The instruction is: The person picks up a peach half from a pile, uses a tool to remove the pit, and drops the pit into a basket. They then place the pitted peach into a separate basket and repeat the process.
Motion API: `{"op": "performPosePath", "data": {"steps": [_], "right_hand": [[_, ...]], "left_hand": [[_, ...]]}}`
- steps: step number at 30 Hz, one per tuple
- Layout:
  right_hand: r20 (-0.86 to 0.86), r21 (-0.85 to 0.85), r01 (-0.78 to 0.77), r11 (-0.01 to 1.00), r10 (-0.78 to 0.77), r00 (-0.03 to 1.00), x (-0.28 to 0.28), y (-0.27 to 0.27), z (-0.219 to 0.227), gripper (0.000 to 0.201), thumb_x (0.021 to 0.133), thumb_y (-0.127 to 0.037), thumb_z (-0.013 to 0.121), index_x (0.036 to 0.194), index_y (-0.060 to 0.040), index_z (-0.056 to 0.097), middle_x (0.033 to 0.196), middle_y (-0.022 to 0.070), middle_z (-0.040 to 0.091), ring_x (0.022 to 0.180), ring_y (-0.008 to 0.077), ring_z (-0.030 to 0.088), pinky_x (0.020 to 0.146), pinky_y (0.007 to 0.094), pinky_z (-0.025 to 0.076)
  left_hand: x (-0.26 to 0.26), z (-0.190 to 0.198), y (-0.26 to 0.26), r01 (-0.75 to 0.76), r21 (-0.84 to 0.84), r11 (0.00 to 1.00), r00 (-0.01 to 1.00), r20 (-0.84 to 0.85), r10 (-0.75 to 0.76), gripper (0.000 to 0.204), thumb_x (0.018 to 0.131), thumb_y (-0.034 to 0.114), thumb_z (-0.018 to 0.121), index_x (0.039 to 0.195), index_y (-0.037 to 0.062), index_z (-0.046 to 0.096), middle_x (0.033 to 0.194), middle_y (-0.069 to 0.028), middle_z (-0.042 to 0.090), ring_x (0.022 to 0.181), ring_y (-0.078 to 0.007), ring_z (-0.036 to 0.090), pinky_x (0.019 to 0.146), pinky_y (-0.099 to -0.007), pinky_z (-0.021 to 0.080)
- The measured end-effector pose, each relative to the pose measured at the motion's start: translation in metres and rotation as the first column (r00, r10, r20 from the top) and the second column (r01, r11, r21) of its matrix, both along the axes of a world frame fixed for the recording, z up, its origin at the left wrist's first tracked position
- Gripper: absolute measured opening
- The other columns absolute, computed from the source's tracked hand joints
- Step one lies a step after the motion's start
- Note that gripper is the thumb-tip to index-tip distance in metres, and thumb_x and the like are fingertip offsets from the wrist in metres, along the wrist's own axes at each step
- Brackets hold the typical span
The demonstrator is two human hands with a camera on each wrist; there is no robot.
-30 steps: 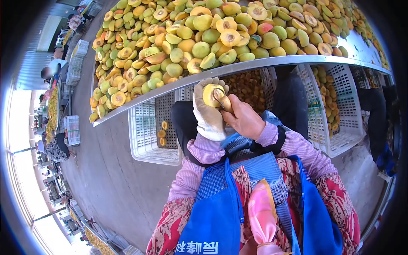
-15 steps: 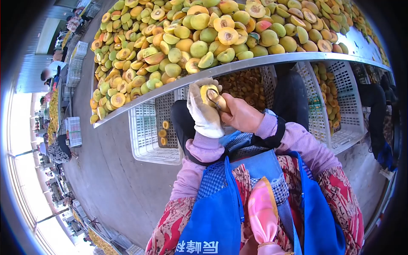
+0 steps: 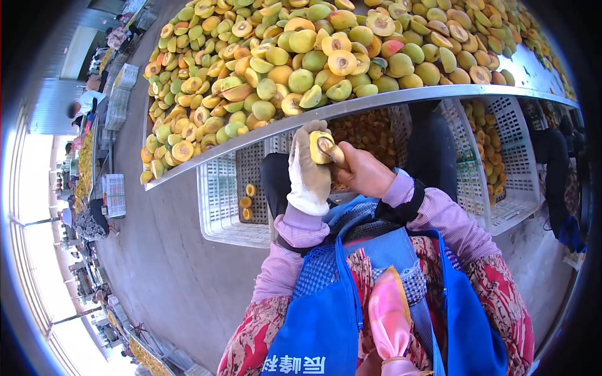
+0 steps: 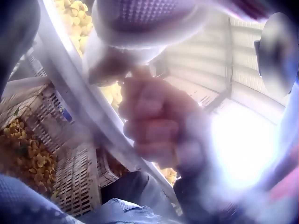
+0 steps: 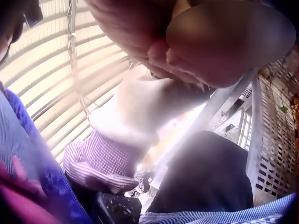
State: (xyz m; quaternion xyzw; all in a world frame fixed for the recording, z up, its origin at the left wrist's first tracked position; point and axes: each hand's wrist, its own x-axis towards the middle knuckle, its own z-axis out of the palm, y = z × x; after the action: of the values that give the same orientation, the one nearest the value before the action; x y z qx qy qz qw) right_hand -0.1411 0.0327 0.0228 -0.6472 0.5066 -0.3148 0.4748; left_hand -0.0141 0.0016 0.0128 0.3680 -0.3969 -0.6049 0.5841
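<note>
Right now the gloved left hand (image 3: 308,172) is cupping a peach half (image 3: 321,146) just below the table's rim (image 3: 401,97), cut face turned toward the right hand (image 3: 365,172). Its bare fingers are pinching a small tool (image 3: 330,150) and digging into the pit hollow.

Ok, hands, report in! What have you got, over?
Left hand, gloved, grips a halved peach. Right hand grips a small tool at its pit. Nothing in the way.

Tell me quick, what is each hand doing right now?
Left hand: gloved, curled round a halved fruit.
Right hand: bare, gripping a small tool pressed into that fruit.
</note>
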Motion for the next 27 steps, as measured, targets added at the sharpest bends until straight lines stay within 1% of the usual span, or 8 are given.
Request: {"op": "performPosePath", "data": {"steps": [2, 5, 9, 15, 19, 21, 24, 27], "right_hand": [[-0.015, -0.005, -0.037, 0.999, 0.037, 0.999, -0.001, 0.001, 0.002, 0.028, 0.076, -0.009, 0.054, 0.097, 0.0024, 0.039, 0.077, 0.0285, 0.055, 0.077, 0.0452, 0.055, 0.065, 0.0457, 0.044], [0.011, 0.001, -0.032, 0.999, 0.032, 0.999, 0.005, 0.003, 0.012, 0.029, 0.076, -0.01, 0.054, 0.098, 0.003, 0.039, 0.077, 0.0277, 0.055, 0.076, 0.045, 0.055, 0.065, 0.0452, 0.045], [0.093, -0.034, -0.052, 0.998, 0.055, 0.994, 0.007, 0.001, 0.004, 0.032, 0.075, -0.008, 0.055, 0.1, 0.0042, 0.04, 0.077, 0.0271, 0.056, 0.075, 0.042, 0.057, 0.064, 0.0431, 0.046], [0.019, -0.03, -0.15, 0.988, 0.151, 0.988, 0.001, 0.0, 0.003, 0.03, 0.074, -0.007, 0.054, 0.099, 0.0049, 0.042, 0.077, 0.0277, 0.056, 0.076, 0.0408, 0.059, 0.065, 0.0415, 0.047], [0.118, -0.028, -0.122, 0.992, 0.124, 0.985, 0.005, 0.002, 0.001, 0.03, 0.074, -0.006, 0.054, 0.099, 0.0043, 0.042, 0.076, 0.0271, 0.057, 0.076, 0.041, 0.059, 0.064, 0.0418, 0.047], [0.096, -0.056, -0.128, 0.99, 0.133, 0.987, 0.002, 0.0, -0.003, 0.028, 0.073, -0.005, 0.053, 0.098, 0.0034, 0.042, 0.075, 0.0259, 0.057, 0.075, 0.041, 0.058, 0.064, 0.042, 0.047], [-0.068, -0.03, -0.167, 0.985, 0.165, 0.984, -0.005, -0.002, 0.005, 0.026, 0.073, -0.004, 0.053, 0.097, 0.0027, 0.043, 0.075, 0.0251, 0.057, 0.075, 0.0406, 0.058, 0.064, 0.0413, 0.047], [-0.07, -0.016, -0.166, 0.986, 0.164, 0.984, -0.005, -0.007, 0.018, 0.026, 0.073, -0.002, 0.052, 0.097, 0.0023, 0.043, 0.074, 0.0249, 0.057, 0.073, 0.0402, 0.058, 0.063, 0.0405, 0.047]], "left_hand": [[0.005, -0.004, -0.002, 0.042, 0.17, 0.985, 0.963, -0.27, 0.006, 0.033, 0.091, 0.032, 0.05, 0.102, 0.001, 0.054, 0.102, -0.0122, 0.058, 0.095, -0.0206, 0.055, 0.085, -0.0328, 0.045], [0.001, 0.015, 0.0, -0.089, 0.002, 0.996, 0.995, 0.053, 0.089, 0.031, 0.093, 0.03, 0.041, 0.097, 0.0023, 0.053, 0.09, -0.014, 0.06, 0.082, -0.0232, 0.058, 0.076, -0.0338, 0.048], [-0.004, 0.02, 0.002, -0.145, -0.129, 0.981, 0.989, -0.018, 0.144, 0.03, 0.094, 0.028, 0.036, 0.09, 0.003, 0.053, 0.085, -0.0147, 0.06, 0.078, -0.0243, 0.059, 0.073, -0.0342, 0.049], [-0.002, 0.034, 0.006, -0.108, 0.226, 0.968, 0.952, -0.257, 0.166, 0.046, 0.093, 0.041, 0.033, 0.077, 0.003, 0.053, 0.082, -0.0138, 0.059, 0.073, -0.0272, 0.058, 0.069, -0.0377, 0.05], [-0.005, 0.023, 0.006, -0.225, -0.075, 0.971, 0.968, 0.094, 0.232, 0.051, 0.093, 0.045, 0.032, 0.075, 0.0032, 0.053, 0.082, -0.0139, 0.059, 0.075, -0.0267, 0.058, 0.074, -0.0359, 0.049], [-0.004, 0.024, 0.003, -0.202, -0.042, 0.978, 0.977, 0.057, 0.204, 0.05, 0.094, 0.044, 0.032, 0.075, 0.0027, 0.053, 0.081, -0.0141, 0.059, 0.075, -0.0257, 0.058, 0.075, -0.0349, 0.048], [0.003, 0.036, -0.002, 0.066, 0.278, 0.958, 0.949, -0.313, 0.025, 0.043, 0.095, 0.037, 0.031, 0.08, 0.0018, 0.051, 0.08, -0.0142, 0.058, 0.075, -0.0263, 0.059, 0.072, -0.0366, 0.049], [-0.005, 0.037, 0.001, -0.102, 0.035, 0.994, 0.992, -0.066, 0.104, 0.046, 0.095, 0.04, 0.031, 0.08, 0.0014, 0.051, 0.078, -0.0148, 0.058, 0.074, -0.0262, 0.059, 0.072, -0.0367, 0.049]]}}
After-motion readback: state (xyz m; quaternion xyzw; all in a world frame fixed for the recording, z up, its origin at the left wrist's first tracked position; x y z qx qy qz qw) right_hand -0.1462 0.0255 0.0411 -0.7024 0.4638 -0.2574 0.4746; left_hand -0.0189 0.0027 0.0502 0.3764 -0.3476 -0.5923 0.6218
